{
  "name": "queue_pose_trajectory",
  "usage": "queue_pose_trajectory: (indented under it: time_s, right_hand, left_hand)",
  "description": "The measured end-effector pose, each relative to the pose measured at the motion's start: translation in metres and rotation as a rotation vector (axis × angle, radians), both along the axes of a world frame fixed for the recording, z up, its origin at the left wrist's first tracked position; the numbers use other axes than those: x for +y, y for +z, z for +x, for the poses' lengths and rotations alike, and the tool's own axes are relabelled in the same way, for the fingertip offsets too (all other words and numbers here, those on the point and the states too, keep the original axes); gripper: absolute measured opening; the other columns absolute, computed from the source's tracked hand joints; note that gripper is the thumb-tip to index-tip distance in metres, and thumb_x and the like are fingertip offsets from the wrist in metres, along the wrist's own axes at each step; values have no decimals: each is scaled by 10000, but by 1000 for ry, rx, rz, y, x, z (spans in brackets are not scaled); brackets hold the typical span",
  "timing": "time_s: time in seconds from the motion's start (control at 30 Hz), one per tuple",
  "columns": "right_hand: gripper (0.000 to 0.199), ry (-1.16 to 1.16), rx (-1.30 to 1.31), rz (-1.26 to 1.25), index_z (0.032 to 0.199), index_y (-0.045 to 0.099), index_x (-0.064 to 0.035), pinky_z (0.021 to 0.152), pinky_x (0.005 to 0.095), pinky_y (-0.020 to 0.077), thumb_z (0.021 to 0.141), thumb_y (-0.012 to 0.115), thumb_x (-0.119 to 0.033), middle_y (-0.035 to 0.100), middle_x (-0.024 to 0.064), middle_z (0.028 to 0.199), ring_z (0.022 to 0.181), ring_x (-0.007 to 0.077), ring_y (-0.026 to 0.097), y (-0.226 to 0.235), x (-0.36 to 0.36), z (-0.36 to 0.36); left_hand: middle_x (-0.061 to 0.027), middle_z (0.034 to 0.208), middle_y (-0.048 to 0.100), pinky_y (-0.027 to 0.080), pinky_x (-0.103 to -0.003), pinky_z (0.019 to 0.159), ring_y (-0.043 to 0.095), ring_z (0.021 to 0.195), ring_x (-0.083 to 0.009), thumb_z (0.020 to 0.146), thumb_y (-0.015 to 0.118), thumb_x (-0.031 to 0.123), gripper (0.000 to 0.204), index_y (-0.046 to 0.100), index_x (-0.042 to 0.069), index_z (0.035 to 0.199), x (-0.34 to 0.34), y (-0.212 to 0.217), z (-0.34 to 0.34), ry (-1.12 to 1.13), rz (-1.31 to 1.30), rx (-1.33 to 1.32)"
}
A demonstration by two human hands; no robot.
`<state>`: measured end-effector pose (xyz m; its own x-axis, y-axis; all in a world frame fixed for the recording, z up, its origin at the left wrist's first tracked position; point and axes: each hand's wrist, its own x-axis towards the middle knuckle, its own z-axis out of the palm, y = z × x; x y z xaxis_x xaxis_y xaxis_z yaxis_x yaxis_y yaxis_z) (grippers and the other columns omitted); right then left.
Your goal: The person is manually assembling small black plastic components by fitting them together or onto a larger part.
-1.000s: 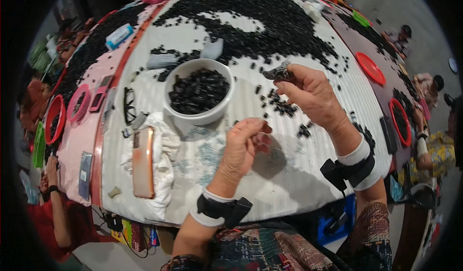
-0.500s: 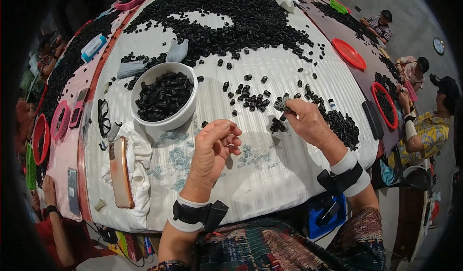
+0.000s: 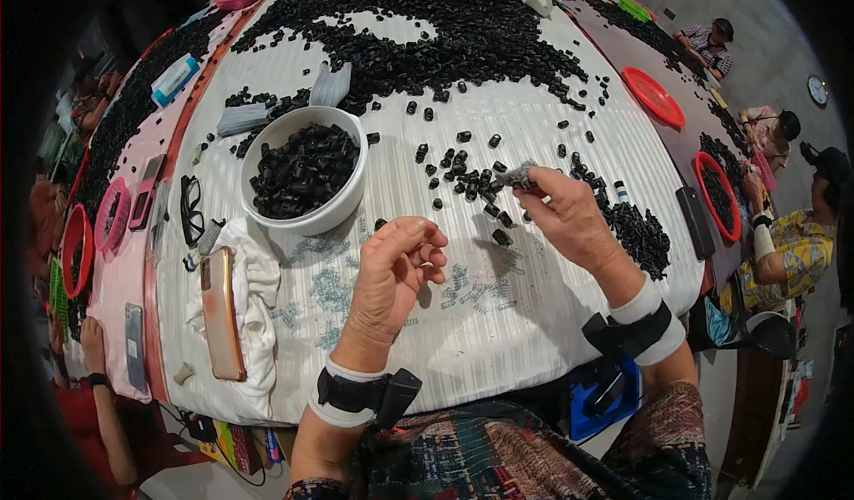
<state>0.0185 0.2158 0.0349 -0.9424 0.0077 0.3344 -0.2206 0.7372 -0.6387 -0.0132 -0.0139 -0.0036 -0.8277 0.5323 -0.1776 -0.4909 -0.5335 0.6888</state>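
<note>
My left hand (image 3: 396, 273) is raised over the white cloth, fingers curled and thumb against the index finger; anything inside is hidden. To the right, my right hand (image 3: 574, 220) pinches a small grey rough-looking piece (image 3: 516, 176) over scattered black parts; its exact kind is unclear. Just below those fingertips lie several small black cylindrical parts (image 3: 501, 237). Small metal springs (image 3: 476, 294) are strewn between my hands. A white bowl (image 3: 356, 184) stands beyond my left hand, filled with black parts (image 3: 302, 173).
A large heap of black parts (image 3: 445, 33) covers the far table. At right are a pile of small black pieces (image 3: 642, 242) and a black case (image 3: 694, 222). Left are glasses (image 3: 191, 211), a phone (image 3: 221, 313) and a white cloth (image 3: 258, 273). People sit at both sides.
The black parts beneath my right fingertips have spread apart on the cloth. My right hand has shifted slightly with the grey piece; my left hand stays nearly still. The view has tilted slightly.
</note>
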Motion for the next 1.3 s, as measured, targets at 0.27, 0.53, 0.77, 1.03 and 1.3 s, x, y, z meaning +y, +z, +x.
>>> queue_pose_trajectory:
  time_s: [0.27,0.53,0.77,1.03,1.3]
  right_hand:
    - [87,82,11,147,826,508,19,580,375,449,760,563,35,522,157,717,616,312,539,-3,-3,17]
    - [213,120,21,491,920,538,-43,534,358,499,720,560,27,496,105,782,636,281,579,-33,-22,13]
    - [315,150,140,281,988,528,-8,555,357,484,692,620,43,517,134,817,655,293,572,0,-36,16]
    - [307,456,211,303,1010,517,-17,594,329,518,720,617,-3,513,107,827,709,254,586,25,-59,21]
    - [274,164,174,150,1003,542,18,648,347,501,736,585,57,572,141,805,743,287,607,37,-28,29]
  left_hand:
    - [-91,824,579,482,-300,585,563,692,-167,853,594,234,218,589,20,892,0,0,-1,5,-4,-23]
    - [-88,832,592,490,-288,571,570,677,-145,847,595,196,193,587,10,896,1,-2,-2,2,-9,-24]
    - [-75,841,622,507,-257,547,601,670,-125,845,605,151,175,578,19,957,4,1,2,-25,-204,-36]
    - [-94,822,642,512,-253,567,618,667,-140,835,607,44,155,576,-15,975,3,-2,4,-192,-123,164]
    - [-43,774,623,517,-226,504,608,628,-113,839,639,95,132,604,26,946,4,-1,1,-45,-125,39]
